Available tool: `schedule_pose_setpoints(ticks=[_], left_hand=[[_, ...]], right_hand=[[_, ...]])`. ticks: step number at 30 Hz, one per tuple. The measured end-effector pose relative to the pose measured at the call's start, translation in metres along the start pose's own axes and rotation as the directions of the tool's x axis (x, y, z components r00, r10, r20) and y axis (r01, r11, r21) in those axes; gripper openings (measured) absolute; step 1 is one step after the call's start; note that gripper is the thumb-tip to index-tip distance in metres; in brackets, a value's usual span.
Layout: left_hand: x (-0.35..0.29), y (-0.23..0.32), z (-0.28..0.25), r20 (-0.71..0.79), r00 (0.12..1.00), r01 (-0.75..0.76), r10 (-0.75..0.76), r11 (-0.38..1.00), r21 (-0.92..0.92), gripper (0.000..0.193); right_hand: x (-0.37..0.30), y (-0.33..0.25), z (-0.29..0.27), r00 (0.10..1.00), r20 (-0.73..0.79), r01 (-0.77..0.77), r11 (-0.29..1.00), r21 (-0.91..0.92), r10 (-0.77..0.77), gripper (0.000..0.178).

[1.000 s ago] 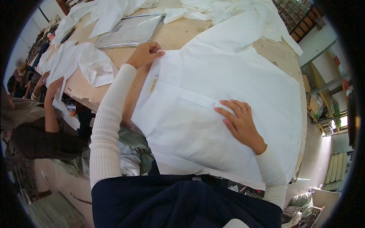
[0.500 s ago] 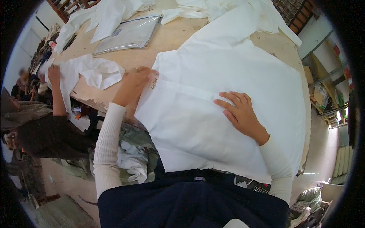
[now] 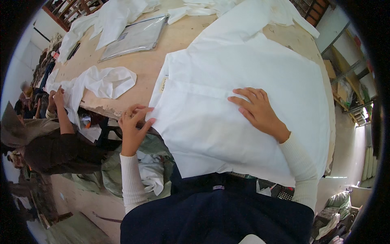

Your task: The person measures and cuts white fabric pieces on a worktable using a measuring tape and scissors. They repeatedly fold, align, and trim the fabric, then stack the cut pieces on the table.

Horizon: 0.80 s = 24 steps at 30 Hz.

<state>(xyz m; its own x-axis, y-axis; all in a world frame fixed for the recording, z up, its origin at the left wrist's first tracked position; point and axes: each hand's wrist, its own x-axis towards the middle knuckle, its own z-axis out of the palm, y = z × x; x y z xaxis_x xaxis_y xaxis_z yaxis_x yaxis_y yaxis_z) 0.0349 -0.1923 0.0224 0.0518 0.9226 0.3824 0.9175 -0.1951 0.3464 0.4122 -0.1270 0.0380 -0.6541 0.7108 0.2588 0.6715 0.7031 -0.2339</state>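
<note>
A white shirt [image 3: 211, 126] lies spread over the table in front of me, its neckline toward the left and a sleeve reaching to the far side. Just inside the neckline shows a small cream label [image 3: 164, 84]. My left hand [image 3: 135, 124] is at the neckline's near-left edge, thumb and forefinger apart, their tips touching the fabric. Flat on the body of the shirt rests my right hand [image 3: 260, 112], fingers stretched out and slightly spread. The shirt's near edge hangs toward my dark clothing.
On the pale wooden table [image 3: 178, 38] lie a clear plastic packet [image 3: 136, 38], a crumpled white cloth [image 3: 109, 83] and more white garments [image 3: 118, 16] at the far side. A co-worker in a dark top [image 3: 61, 150] handles white cloth at the left. Shelving [image 3: 349, 89] stands right.
My left hand has moved from the label down and nearer along the neckline edge, uncovering the label. The right hand stays in place. The co-worker's hands have come together.
</note>
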Motion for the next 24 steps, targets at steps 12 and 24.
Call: schedule_pose_setpoints(ticks=[12, 24], left_hand=[[-0.016, 0.007, -0.041, -0.336, 0.934, 0.036, -0.12, 0.969, -0.244, 0.021], [0.066, 0.061, 0.047, 0.308, 0.891, -0.345, 0.332, 0.938, -0.014, 0.044]], right_hand=[[-0.099, 0.074, -0.15, 0.244, -0.934, -0.435, 0.89, 0.135, 0.26, 0.034], [-0.226, 0.041, -0.068, 0.455, -0.367, -0.885, 0.457, -0.085, 0.811, 0.045]])
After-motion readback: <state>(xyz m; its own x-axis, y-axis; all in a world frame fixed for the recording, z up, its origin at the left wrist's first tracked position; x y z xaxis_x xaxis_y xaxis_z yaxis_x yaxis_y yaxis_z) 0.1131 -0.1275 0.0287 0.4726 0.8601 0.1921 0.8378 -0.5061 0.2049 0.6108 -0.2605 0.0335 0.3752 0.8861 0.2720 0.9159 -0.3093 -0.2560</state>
